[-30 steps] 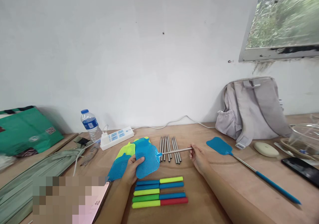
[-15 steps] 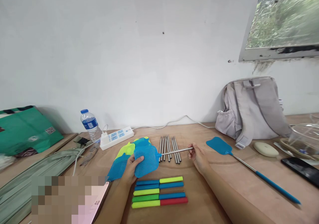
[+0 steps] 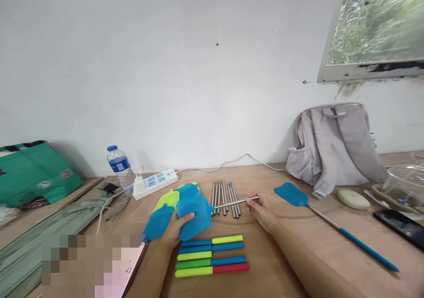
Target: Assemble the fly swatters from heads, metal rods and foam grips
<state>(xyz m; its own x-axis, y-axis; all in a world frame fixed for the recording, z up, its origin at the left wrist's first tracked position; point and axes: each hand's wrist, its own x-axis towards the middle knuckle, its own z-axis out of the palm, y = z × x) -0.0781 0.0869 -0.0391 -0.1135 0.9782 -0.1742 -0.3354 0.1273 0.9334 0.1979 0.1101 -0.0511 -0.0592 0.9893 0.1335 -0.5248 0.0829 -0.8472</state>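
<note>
My left hand (image 3: 176, 229) grips a blue mesh fly swatter head (image 3: 195, 218), thumb on top. A metal rod (image 3: 232, 204) runs from the head's neck to the right, and my right hand (image 3: 261, 212) pinches it near its far end. Behind the rod lie several loose metal rods (image 3: 220, 196) side by side. Blue and yellow swatter heads (image 3: 160, 223) are piled left of and behind my left hand. In front lie coloured handle tubes (image 3: 212, 258) in yellow, blue, green and red, in two columns.
On the right lies a complete blue fly swatter (image 3: 331, 220), near a grey backpack (image 3: 338, 143), a cream oval case (image 3: 353, 199) and a black phone (image 3: 399, 227). On the left are a power strip (image 3: 155, 183), a water bottle (image 3: 119, 163) and a green bag (image 3: 39, 172).
My right hand's fingers have slid slightly left along the rod, leaving its end sticking out. The swatter head has tilted a little in my left hand.
</note>
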